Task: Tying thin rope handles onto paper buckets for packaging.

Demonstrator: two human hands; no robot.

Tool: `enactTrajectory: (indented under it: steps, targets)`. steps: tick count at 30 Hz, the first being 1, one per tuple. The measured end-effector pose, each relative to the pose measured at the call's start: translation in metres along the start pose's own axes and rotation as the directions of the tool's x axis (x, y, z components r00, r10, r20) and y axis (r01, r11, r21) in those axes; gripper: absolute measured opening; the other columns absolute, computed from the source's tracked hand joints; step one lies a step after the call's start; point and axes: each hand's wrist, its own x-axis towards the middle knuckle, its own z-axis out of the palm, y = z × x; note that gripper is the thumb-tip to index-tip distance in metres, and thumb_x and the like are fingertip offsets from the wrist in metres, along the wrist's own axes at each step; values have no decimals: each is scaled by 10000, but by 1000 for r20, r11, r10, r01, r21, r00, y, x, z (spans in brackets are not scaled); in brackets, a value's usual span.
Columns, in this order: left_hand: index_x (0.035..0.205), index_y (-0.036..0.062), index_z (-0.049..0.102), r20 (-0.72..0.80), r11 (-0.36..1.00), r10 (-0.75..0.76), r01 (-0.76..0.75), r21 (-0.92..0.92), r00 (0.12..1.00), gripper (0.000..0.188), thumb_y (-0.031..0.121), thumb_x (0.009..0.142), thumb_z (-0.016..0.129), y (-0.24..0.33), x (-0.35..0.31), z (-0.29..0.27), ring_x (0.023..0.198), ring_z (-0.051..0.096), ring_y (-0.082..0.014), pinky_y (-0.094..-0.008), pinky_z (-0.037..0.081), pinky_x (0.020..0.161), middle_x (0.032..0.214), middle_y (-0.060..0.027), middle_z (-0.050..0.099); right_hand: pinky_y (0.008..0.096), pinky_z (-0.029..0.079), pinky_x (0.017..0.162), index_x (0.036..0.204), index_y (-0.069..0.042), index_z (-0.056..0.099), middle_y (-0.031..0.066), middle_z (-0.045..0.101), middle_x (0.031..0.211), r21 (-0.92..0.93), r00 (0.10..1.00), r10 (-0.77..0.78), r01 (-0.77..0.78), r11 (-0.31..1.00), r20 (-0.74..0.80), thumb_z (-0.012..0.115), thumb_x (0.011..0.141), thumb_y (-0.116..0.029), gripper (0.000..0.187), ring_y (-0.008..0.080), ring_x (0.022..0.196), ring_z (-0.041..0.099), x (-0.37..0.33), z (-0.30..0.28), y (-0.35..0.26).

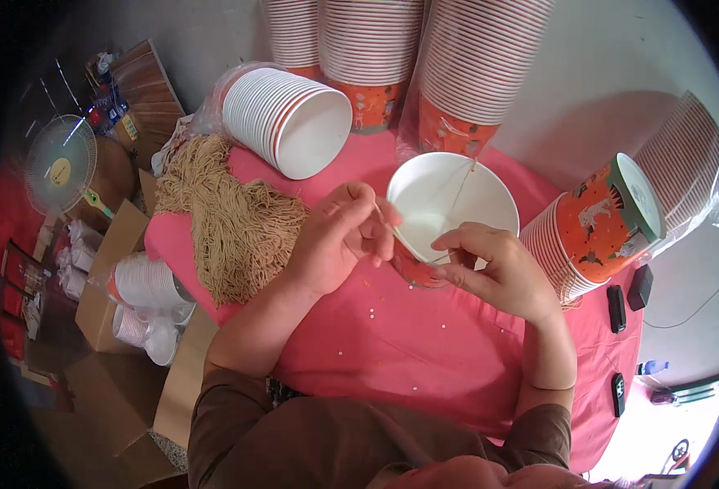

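Observation:
A white-lined paper bucket (425, 181) with an orange printed outside stands in front of me on the pink cloth. At its near left rim, my left hand (345, 232) pinches a thin tan cord (385, 218) between thumb and fingers. My right hand (502, 265) is curled at the near rim, thumb outside, and appears to grip a cord end by the bucket wall. A strand also hangs over the far rim into the bucket. A heap of tan cords (233, 220) lies beside my left forearm.
Behind stand tall bucket stacks (478, 65). One stack (286, 122) lies on its side at the back left, another stack (596, 224) leans at the right. Dark small devices (616, 310) lie near the right edge. Cardboard boxes (115, 277) and a fan (60, 167) are left of the table.

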Motion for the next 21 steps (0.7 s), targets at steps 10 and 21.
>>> enactTrajectory:
  steps: [10,21]
  targets:
    - [1173,16,531,-36,965,-19,27,260,999,210,38,968,577,-10,-5,13,523,499,-95,-234,406,438,742,-66,597,301,488,612,1059,9,657,88,639,824,-56,976,-41,30,998,-216,697,865,-24,202,164,697,618,-4,0,-5]
    - [1198,1,485,148,859,78,-142,492,986,280,33,958,627,-17,-14,22,684,588,-43,-189,468,584,858,-53,664,305,517,568,1015,19,667,118,672,794,165,964,-132,173,971,-232,677,895,-41,134,191,642,685,4,13,-9]
